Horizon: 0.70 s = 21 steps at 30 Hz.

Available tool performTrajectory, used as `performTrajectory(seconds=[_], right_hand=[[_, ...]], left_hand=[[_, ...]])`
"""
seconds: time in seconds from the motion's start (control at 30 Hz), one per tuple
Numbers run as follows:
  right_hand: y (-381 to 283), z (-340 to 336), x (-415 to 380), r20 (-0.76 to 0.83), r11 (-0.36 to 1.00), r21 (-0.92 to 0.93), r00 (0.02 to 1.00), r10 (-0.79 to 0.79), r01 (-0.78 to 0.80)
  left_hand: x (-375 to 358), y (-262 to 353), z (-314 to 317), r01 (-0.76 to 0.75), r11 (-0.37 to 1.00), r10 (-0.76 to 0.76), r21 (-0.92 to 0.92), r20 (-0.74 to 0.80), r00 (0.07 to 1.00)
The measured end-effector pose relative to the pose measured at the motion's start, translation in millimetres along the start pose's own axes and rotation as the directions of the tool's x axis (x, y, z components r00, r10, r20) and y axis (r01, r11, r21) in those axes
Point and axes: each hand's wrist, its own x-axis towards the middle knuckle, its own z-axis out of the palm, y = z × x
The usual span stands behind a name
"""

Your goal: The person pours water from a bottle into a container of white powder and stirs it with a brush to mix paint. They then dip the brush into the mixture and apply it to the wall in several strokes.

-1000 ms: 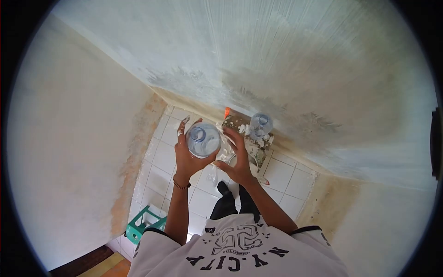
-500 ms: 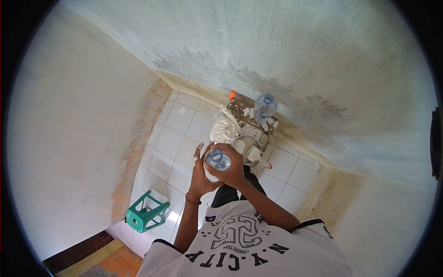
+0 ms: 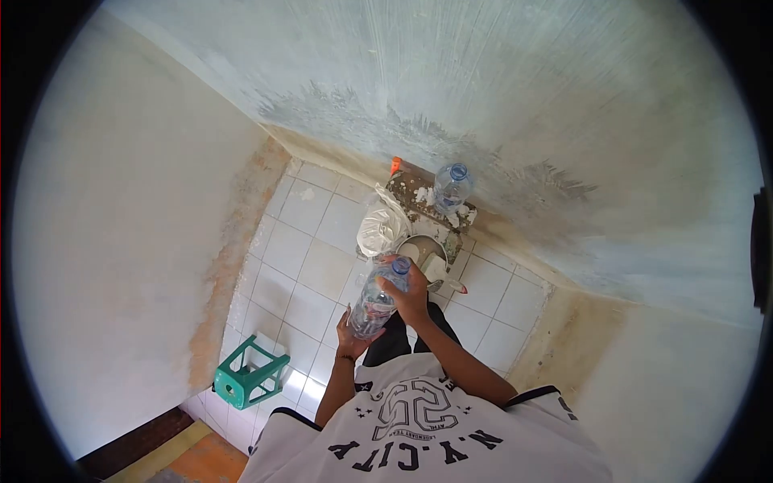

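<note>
A clear plastic bottle (image 3: 372, 308) with a blue neck is tilted between my two hands. Near its neck, my right hand (image 3: 410, 296) has its fingers wrapped round the upper part. My left hand (image 3: 352, 338) is at the bottle's base, with the bottle resting against its palm and fingers. Just beyond the hands are a white plastic bag (image 3: 382, 229) and a round container (image 3: 442, 245) holding whitish material and a broad-bladed tool (image 3: 436, 269).
A second clear bottle (image 3: 454, 184) stands on a stained board (image 3: 413, 196) by the wall, near an orange object (image 3: 395, 165). A green stool (image 3: 231, 390) lies on its side on the tiled floor (image 3: 312, 266) at the left.
The bottle has gone from upright to tilted, showing its side. My left hand has moved down to its base, while my right hand remains near the neck.
</note>
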Motion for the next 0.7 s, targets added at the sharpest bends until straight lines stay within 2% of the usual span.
performTrajectory(seconds=[0.07,0.1,0.2,0.23,0.27,0.3,0.4,0.47,0.57,0.7], right_hand=[[15.2,-7.1,-1.4,0.014,0.996,0.044,0.997,0.073,-0.074],[15.2,-10.2,-1.1,0.029,0.998,-0.015,0.998,0.064,-0.063],[37.3,-11.2,-0.4,0.002,0.998,-0.019,0.998,0.067,-0.067],[41.5,-15.3,0.4,-0.004,0.99,-0.094,0.995,0.104,-0.104],[44.2,-14.4,3.3,-0.031,0.992,-0.06,0.993,0.11,-0.112],[48.9,-12.0,5.7,-0.057,0.993,-0.025,0.992,0.115,-0.116],[62.4,-13.1,9.7,-0.086,0.99,0.02,0.987,0.138,-0.136],[74.0,-16.9,12.2,-0.082,0.989,0.015,0.986,0.148,-0.147],[95.1,-24.0,14.0,-0.089,0.97,0.062,0.967,0.239,-0.234],[101.7,-31.6,14.7,-0.165,0.967,0.04,0.953,0.255,-0.252]], left_hand=[[1.5,-4.0,-20.7,-0.045,0.997,0.049,0.067,-0.064,0.997],[1.1,-4.2,-28.2,-0.046,0.996,0.05,0.079,-0.06,0.997],[1.1,-0.4,-43.6,-0.046,0.993,0.054,0.106,-0.069,0.996],[-3.9,-1.2,-44.0,-0.041,0.994,0.052,0.106,-0.098,0.994],[-3.9,2.1,-40.5,-0.041,0.993,0.054,0.111,-0.117,0.992],[-2.0,2.4,-38.7,-0.022,0.996,0.039,0.088,-0.205,0.978],[0.2,4.4,-40.7,-0.042,0.988,0.069,0.145,-0.19,0.979],[0.5,4.5,-46.3,-0.003,0.992,0.03,0.123,-0.22,0.975],[0.4,7.5,-50.9,0.027,0.986,0.014,0.165,-0.238,0.971],[-2.1,10.4,-62.6,0.044,0.974,0.018,0.222,-0.272,0.962]])
